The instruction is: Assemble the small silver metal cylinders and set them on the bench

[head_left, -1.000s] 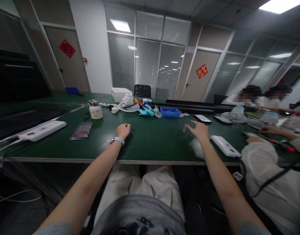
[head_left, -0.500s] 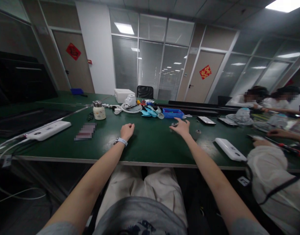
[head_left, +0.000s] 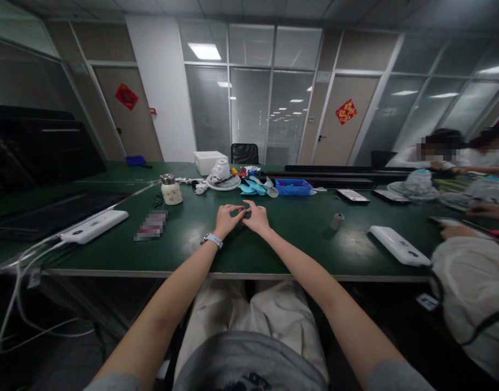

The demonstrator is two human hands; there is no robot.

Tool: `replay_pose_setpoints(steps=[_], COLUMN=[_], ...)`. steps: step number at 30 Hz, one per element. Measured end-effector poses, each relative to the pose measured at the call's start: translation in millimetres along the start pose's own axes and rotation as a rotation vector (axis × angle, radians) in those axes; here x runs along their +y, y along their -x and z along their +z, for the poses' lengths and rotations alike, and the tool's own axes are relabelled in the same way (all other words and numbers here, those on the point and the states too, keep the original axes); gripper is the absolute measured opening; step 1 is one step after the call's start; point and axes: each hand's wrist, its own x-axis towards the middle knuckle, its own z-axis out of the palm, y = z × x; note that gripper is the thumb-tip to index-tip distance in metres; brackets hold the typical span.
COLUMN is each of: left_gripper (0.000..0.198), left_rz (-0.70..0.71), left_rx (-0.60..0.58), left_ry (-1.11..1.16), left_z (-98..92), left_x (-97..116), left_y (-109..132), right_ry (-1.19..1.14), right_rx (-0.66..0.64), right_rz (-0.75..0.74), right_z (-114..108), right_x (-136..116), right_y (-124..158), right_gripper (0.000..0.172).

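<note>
My left hand (head_left: 229, 218), with a watch at the wrist, and my right hand (head_left: 256, 218) meet over the middle of the green table (head_left: 274, 255). Their fingertips close together around a small dark, metallic-looking piece (head_left: 242, 210). Fingers hide most of it, so its kind does not show. To the right of my hands, a small grey metal cylinder (head_left: 337, 221) stands on the tabletop. Beyond the hands lie light-blue fan blades (head_left: 255, 187) and a blue plastic basket (head_left: 293, 187) with small parts in it.
A white fan head and grille (head_left: 223, 182), a white box (head_left: 211, 162) and a cream bottle (head_left: 171, 191) stand at the back left. White power strips (head_left: 95, 226) lie on both sides. A co-worker's sleeve (head_left: 461, 260) is close on the right. Long black bars (head_left: 339, 178) lie behind.
My right hand has moved left from near the basket to meet my left hand, bringing a small piece along. My left hand has shifted slightly right, and its fingers now pinch at the piece.
</note>
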Motion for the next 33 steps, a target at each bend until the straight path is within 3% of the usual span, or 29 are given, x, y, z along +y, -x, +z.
replay_pose_setpoints(steps=[7,12,18,22,26,30,33], left_gripper=[0.025,0.031,0.034,0.031,0.038,0.046,0.039], left_rz=[-0.114,-0.229,-0.559,-0.55,-0.535,-0.566,-0.596], left_rx=[0.036,0.141,-0.027,-0.127,-0.092,-0.029,-0.031], left_ry=[0.083,-0.009,-0.238,-0.28,-0.264,-0.271,-0.307], left_z=[8.8,-3.4,-15.8,-14.2,-13.9,-16.0,-17.8], left_x=[-2,-2,-20,-23,-22,-20,-17], left_y=[-9,-9,3,6,5,4,4], right_ry=[-0.182,-0.254,-0.318,-0.365,-0.442,-0.694,-0.999], right_rx=[-0.031,-0.062,-0.077,-0.069,-0.064,-0.081,-0.135], right_rz=[0.109,0.145,0.211,0.236,0.283,0.456,0.613], right_z=[9,9,8,12,13,2,-14], right_x=[5,7,9,10,12,14,13], right_y=[7,11,13,11,8,4,3], right_gripper=[0.056,0.055,0.046,0.04,0.034,0.017,0.017])
